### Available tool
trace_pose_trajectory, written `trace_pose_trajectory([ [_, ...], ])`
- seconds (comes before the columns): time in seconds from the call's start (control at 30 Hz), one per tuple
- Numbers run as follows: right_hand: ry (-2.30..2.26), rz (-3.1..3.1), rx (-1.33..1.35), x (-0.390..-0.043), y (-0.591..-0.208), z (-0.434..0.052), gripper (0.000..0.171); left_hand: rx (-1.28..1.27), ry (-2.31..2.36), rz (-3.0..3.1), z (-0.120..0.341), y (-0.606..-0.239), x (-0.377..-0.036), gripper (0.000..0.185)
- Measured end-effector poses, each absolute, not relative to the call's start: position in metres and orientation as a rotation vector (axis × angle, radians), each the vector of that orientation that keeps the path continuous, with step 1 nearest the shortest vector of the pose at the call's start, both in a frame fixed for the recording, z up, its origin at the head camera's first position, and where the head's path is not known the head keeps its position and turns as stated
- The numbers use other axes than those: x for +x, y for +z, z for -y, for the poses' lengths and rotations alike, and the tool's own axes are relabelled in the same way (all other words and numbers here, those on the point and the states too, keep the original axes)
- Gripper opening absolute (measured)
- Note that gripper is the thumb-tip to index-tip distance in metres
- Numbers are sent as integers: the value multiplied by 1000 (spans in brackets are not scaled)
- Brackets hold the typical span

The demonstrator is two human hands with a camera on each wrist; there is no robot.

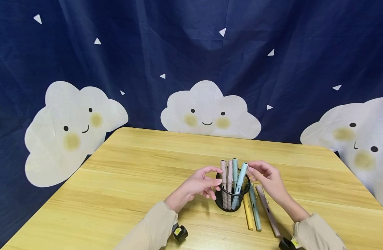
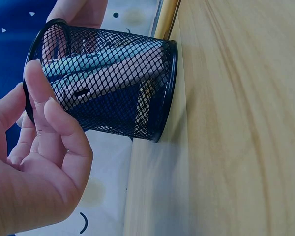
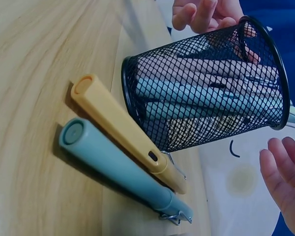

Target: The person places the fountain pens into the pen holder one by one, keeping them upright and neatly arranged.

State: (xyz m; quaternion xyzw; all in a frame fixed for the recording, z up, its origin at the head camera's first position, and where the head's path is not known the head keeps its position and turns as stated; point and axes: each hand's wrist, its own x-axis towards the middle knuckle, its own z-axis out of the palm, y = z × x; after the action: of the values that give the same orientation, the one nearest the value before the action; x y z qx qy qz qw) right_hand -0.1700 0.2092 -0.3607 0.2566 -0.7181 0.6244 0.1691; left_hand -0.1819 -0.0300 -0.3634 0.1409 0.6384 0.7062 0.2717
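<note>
A black mesh pen holder (image 1: pixel 221 199) stands upright on the table, with two dusty-pink pens (image 1: pixel 230 175), a teal pen (image 1: pixel 235 170) and a light blue pen (image 1: pixel 240 178) inside. My left hand (image 1: pixel 201 182) pinches the holder's rim between thumb and fingers, on its left side. On the opposite side, my right hand (image 1: pixel 269 177) has thumb and index fingertips at the capped top of the light blue pen, which leans right against the rim. The other right fingers (image 3: pixel 280 167) hang loosely beside the rim. Part of that grip lies outside the right wrist view.
Right of the holder, a yellow pen (image 1: pixel 248 213), a green-blue pen (image 1: pixel 255 208) and a mauve pen (image 1: pixel 268 211) lie on the wooden table (image 1: pixel 132 180). A dark blue curtain (image 1: pixel 191 41) with white clouds hangs behind the table's far edge.
</note>
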Motion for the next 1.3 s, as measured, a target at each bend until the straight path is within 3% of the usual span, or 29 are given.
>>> trace_pose_trajectory([
  [0.47, 1888, 1993, 775, -167, -366, -218, 13, 383, 1913, -1723, 29, -362, -182, 36],
  [1.1, 1898, 1973, 825, -172, -381, -231, 12, 397, 1896, -1719, 29, -361, -181, 51],
  [1.3, 1845, 2046, 738, -164, -375, -231, 15, 393, 1898, -1706, 29, -361, -181, 51],
])
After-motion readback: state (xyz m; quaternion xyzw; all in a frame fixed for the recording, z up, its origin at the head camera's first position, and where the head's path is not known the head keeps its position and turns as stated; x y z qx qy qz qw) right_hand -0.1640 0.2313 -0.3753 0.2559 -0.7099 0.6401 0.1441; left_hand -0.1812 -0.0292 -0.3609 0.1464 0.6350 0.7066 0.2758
